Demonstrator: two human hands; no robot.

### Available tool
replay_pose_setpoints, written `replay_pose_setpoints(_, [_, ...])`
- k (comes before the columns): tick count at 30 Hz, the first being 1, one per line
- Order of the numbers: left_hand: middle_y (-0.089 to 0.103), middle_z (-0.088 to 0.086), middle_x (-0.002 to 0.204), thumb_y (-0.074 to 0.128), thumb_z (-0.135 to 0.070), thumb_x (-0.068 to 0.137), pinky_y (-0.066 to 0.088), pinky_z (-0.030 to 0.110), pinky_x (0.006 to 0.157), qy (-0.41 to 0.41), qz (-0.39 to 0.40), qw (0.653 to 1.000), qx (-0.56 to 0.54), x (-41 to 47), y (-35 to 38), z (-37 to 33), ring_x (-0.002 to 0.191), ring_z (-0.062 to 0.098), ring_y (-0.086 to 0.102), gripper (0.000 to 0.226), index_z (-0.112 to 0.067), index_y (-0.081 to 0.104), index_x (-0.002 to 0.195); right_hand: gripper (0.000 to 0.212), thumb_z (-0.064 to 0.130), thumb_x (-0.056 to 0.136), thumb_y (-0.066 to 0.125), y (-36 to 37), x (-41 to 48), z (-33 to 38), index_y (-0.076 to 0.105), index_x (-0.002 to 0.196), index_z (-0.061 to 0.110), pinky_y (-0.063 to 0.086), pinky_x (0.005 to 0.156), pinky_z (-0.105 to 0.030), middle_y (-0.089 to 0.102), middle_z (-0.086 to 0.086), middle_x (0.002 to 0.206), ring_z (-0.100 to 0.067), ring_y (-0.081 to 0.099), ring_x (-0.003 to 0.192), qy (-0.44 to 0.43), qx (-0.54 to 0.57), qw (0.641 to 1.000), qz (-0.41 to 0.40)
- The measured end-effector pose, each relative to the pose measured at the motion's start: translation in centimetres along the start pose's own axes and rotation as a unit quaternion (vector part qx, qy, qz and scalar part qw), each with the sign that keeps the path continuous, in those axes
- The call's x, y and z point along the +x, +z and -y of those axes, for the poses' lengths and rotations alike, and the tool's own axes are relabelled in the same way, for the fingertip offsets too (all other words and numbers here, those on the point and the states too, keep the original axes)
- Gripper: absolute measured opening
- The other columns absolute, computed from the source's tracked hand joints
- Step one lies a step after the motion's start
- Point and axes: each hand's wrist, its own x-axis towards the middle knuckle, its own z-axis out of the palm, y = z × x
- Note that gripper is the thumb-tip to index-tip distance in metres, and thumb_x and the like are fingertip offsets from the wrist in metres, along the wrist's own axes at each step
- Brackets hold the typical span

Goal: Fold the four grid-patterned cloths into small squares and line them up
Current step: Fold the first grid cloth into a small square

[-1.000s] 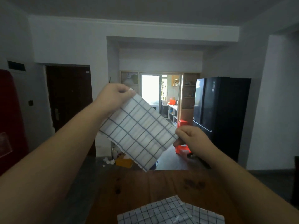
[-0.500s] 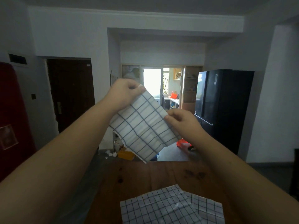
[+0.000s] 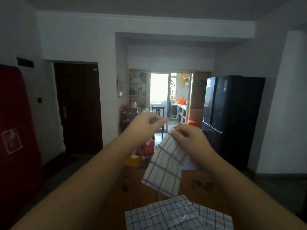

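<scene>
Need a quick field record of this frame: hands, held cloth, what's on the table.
left hand: raised, fingers curled, no cloth visible in it
right hand: pinches top corner of held cloth
held cloth: grid-patterned, folded, hanging in air above the table
flat cloths: grid-patterned, overlapping, lying unfolded on the table; count unclear
table: wooden
folded squares lined up: none visible

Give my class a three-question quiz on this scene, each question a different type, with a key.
1. True or false: the left hand and the right hand both hold the hanging cloth.
2. The flat cloths on the wooden table lie: A rolled; B spread, overlapping; C in small squares.
3. Fill in: the right hand pinches the hanging cloth's ___ corner.
Key: 1 false; 2 B; 3 top.
</scene>
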Motion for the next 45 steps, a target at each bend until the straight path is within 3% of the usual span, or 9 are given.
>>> replay_pose_setpoints(3, [0.073, -0.008, 0.106, 0.06, -0.043, 0.098, 0.056, 0.037, 0.092, 0.019, 0.061, 0.998, 0.023, -1.1, 1.2, -0.3, 0.098, 0.006, 0.066, 0.03, -0.024, 0.073, 0.117, 0.013, 0.028, 0.094, 0.065, 0.4, -0.3, -0.1, 0.074, 0.088, 0.021, 0.054, 0.08, -0.044, 0.07, 0.004, 0.084, -0.012, 0.064, 0.081, -0.02, -0.01, 1.0, 0.0])
replay_pose_setpoints(8, [0.075, -0.005, 0.106, 0.068, -0.03, 0.095, 0.053, 0.03, 0.089, 0.059, -0.001, 0.996, 0.064, -1.4, 1.7, 0.3, 0.097, 0.007, 0.065, 0.021, -0.022, 0.077, 0.113, 0.011, 0.031, 0.095, 0.064, 0.9, -0.4, 0.3, 0.074, 0.096, 0.025, 0.052, 0.082, -0.038, 0.069, 0.006, 0.09, -0.011, 0.061, 0.086, -0.043, -0.05, 0.998, 0.019])
replay_pose_setpoints(12, [0.075, -0.009, 0.1, 0.066, -0.026, 0.097, 0.052, 0.027, 0.086, 0.059, -0.025, 0.998, 0.031, -1.2, 1.7, 0.5, 0.093, 0.001, 0.065, 0.016, -0.023, 0.078, 0.108, 0.006, 0.027, 0.092, 0.067, 0.7, -0.4, 0.4, 0.067, 0.098, 0.026, 0.053, 0.078, -0.034, 0.065, 0.009, 0.089, -0.008, 0.059, 0.085, -0.038, -0.043, 0.998, 0.0])
replay_pose_setpoints(16, [0.072, -0.014, 0.094, 0.067, -0.027, 0.096, 0.051, 0.022, 0.077, 0.031, -0.053, 0.997, -0.041, -1.0, 1.1, 0.6, 0.089, -0.002, 0.064, 0.009, -0.032, 0.075, 0.096, 0.026, 0.025, 0.084, 0.076, 0.0, -0.4, -0.2, 0.061, 0.105, 0.023, 0.049, 0.085, -0.029, 0.057, 0.012, 0.103, -0.007, 0.054, 0.098, -0.038, -0.059, 0.995, -0.074])
replay_pose_setpoints(18, [0.073, -0.01, 0.093, 0.068, -0.025, 0.095, 0.055, 0.026, 0.079, 0.002, -0.064, 0.991, -0.118, -0.9, 0.7, 0.7, 0.088, 0.004, 0.068, 0.009, -0.029, 0.075, 0.093, 0.029, 0.028, 0.087, 0.074, -0.7, -0.4, -0.3, 0.062, 0.112, 0.022, 0.049, 0.09, -0.028, 0.059, 0.012, 0.11, -0.009, 0.056, 0.106, 0.004, -0.022, 0.999, -0.046])
replay_pose_setpoints(22, [0.076, 0.0, 0.097, 0.065, -0.023, 0.097, 0.061, 0.038, 0.082, -0.028, -0.05, 0.977, -0.208, -1.2, 0.2, 0.8, 0.092, 0.018, 0.072, 0.012, -0.02, 0.077, 0.099, 0.014, 0.023, 0.095, 0.065, -1.8, -0.8, 0.0, 0.069, 0.102, 0.013, 0.048, 0.075, -0.025, 0.066, -0.001, 0.098, -0.012, 0.061, 0.089, 0.073, 0.075, 0.995, 0.005])
replay_pose_setpoints(27, [0.074, 0.001, 0.102, 0.062, -0.02, 0.099, 0.059, 0.023, 0.07, -0.039, -0.009, 0.976, -0.213, -1.6, 0.4, 0.9, 0.087, 0.011, 0.074, 0.012, -0.024, 0.073, 0.103, 0.009, 0.018, 0.095, 0.064, -1.8, -1.1, 0.6, 0.069, 0.093, 0.011, 0.045, 0.063, -0.019, 0.066, 0.001, 0.084, -0.007, 0.06, 0.073, 0.068, 0.093, 0.993, -0.02])
replay_pose_setpoints(32, [0.074, 0.0, 0.104, 0.065, -0.023, 0.097, 0.059, 0.04, 0.091, -0.045, -0.009, 0.982, -0.184, -1.3, 0.9, 1.1, 0.1, 0.018, 0.07, 0.012, -0.026, 0.076, 0.103, 0.006, 0.02, 0.095, 0.064, -1.7, -1.0, 0.7, 0.07, 0.095, 0.017, 0.049, 0.069, -0.023, 0.068, 0.002, 0.091, -0.014, 0.064, 0.085, 0.06, 0.076, 0.995, -0.03])
replay_pose_setpoints(45, [0.078, 0.004, 0.099, 0.064, -0.023, 0.098, 0.061, 0.037, 0.083, -0.073, 0.016, 0.966, -0.248, -1.5, 1.2, 2.5, 0.094, 0.022, 0.075, 0.02, -0.014, 0.075, 0.112, 0.014, 0.016, 0.094, 0.066, -2.5, -1.6, 0.4, 0.076, 0.101, 0.008, 0.051, 0.078, -0.03, 0.071, 0.003, 0.091, -0.015, 0.065, 0.091, 0.119, 0.168, 0.979, 0.012])
